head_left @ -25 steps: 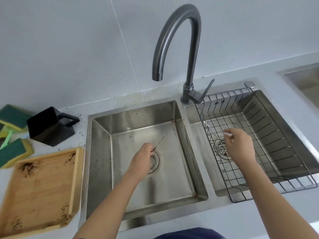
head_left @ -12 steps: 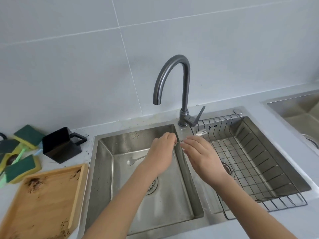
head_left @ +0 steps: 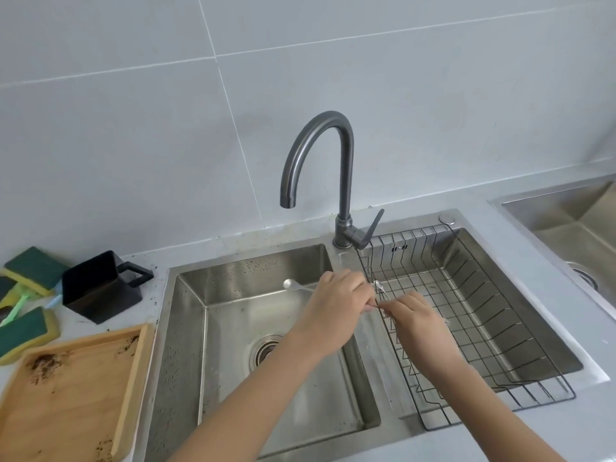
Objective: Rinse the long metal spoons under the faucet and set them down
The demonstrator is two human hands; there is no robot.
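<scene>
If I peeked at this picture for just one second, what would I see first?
Probably the tall curved faucet at the back, with no water coming out. Below it, the left hand holds a long spoon over the left sink, and the right hand pinches another spoon by the wire rack. A crumb-speckled wooden tray sits far left.

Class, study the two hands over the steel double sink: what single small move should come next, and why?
Probably reach the right hand up to the grey faucet's lever and turn on the water. The curved spout shows no stream, while the left hand holds a long metal spoon over the left basin, unrinsed as far as I can see.
</scene>
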